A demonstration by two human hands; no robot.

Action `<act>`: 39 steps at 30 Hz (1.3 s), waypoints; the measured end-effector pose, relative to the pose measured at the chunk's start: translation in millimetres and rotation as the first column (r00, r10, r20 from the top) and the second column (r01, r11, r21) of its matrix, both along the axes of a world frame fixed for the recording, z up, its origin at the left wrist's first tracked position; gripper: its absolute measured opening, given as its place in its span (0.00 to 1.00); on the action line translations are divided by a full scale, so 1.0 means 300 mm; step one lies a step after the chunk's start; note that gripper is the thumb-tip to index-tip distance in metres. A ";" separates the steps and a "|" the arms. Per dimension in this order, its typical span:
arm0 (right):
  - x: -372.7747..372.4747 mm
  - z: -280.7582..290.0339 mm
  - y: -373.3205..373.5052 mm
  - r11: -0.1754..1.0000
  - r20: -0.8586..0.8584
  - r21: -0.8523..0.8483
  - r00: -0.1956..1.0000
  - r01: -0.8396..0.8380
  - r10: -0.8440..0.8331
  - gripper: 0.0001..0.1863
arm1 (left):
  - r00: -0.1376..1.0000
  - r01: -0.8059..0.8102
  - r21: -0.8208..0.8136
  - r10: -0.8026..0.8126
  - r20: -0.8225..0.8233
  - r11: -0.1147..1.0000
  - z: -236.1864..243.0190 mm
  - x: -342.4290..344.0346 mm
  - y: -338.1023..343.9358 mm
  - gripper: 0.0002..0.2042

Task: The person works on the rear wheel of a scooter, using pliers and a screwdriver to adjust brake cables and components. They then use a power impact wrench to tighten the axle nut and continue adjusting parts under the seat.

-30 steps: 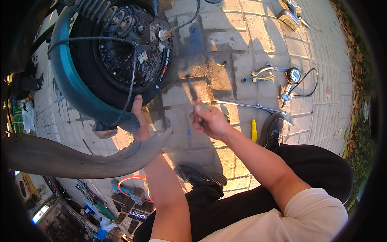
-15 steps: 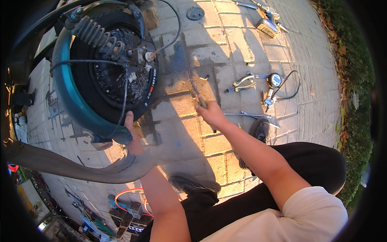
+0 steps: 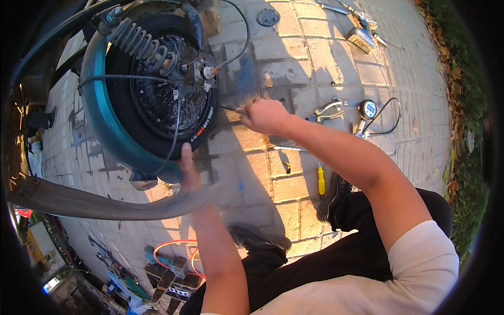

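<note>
A wheel with a black tyre [image 3: 121,105] stands on the left, its sidewall and dark hub facing me and a teal mudguard [image 3: 97,100] curving around it. At the tyre's lower edge is my left hand [image 3: 189,170], thumb laid on the sidewall and the other fingers hidden. My right hand [image 3: 262,115] is closed around a narrow metal tool [image 3: 227,107]. Most of that tool is covered by the hand; its dark tip points at the tyre's right edge, and I cannot tell whether it touches. Beyond the right wrist lie pliers [image 3: 328,111].
A coil spring shock absorber [image 3: 139,42] and cables sit beside the wheel. A curved dark bar [image 3: 100,200] crosses at lower left. On the paving lie a digital pressure gauge [image 3: 367,109] with a hose, a yellow screwdriver [image 3: 321,181], and a small box [image 3: 361,40].
My right hand has moved up and left toward the tyre, bringing the tool's tip to its edge. My left thumb stays on the tyre. The yellow screwdriver now shows.
</note>
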State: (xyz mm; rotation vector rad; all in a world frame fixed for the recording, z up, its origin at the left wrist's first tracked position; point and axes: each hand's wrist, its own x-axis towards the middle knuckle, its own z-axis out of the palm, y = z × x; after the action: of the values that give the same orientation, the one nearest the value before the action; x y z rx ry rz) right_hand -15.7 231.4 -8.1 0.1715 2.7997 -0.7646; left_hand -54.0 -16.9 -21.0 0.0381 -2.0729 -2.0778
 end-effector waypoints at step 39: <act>-0.402 0.049 0.162 0.995 0.073 0.095 0.997 -0.020 0.014 0.13 | 0.939 -0.066 -0.199 0.128 0.319 0.978 0.097 -0.005 0.008 0.28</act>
State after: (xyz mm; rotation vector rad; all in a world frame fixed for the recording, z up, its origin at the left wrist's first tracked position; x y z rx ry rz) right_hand -136.2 280.1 6.5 0.1877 2.7668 -0.6081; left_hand -55.5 -14.4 8.3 0.4829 -2.3923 -1.9163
